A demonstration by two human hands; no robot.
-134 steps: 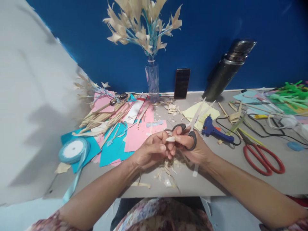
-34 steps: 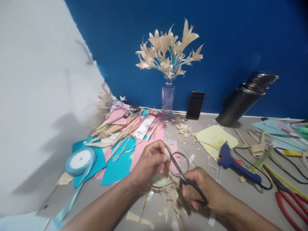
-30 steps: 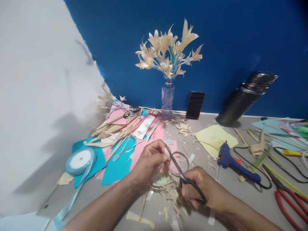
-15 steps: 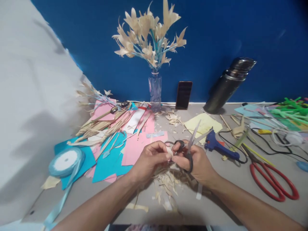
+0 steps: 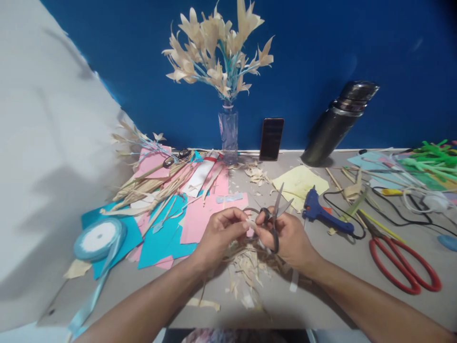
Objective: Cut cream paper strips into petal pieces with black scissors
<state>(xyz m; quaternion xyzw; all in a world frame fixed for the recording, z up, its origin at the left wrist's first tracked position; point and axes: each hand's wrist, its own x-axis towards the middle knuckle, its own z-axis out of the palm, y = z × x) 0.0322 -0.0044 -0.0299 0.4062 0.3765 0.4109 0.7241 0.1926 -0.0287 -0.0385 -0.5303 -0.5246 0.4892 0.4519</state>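
My left hand [image 5: 221,234] pinches a small pale piece of dried husk [image 5: 252,223] between thumb and fingertips. Black-handled scissors [image 5: 276,205] rest in my right hand [image 5: 293,240], their blades apart and pointing up, away from the husk piece. My right thumb and fingertips meet the same piece from the other side. Fingers hide much of it. Below both hands lies a heap of husk scraps [image 5: 246,274] on the grey table [image 5: 150,300].
Blue ribbon roll [image 5: 96,239] and coloured paper [image 5: 160,243] lie left. Behind stand a bottle [image 5: 228,133] of husk flowers [image 5: 217,52], a phone [image 5: 272,139] and a dark flask [image 5: 332,128]. To the right are a blue glue gun [image 5: 326,216] and red-handled scissors [image 5: 403,262].
The scissors in my right hand have swung more upright, their tips shifting left. Both hands stay together at the husk piece, and the view has shifted slightly.
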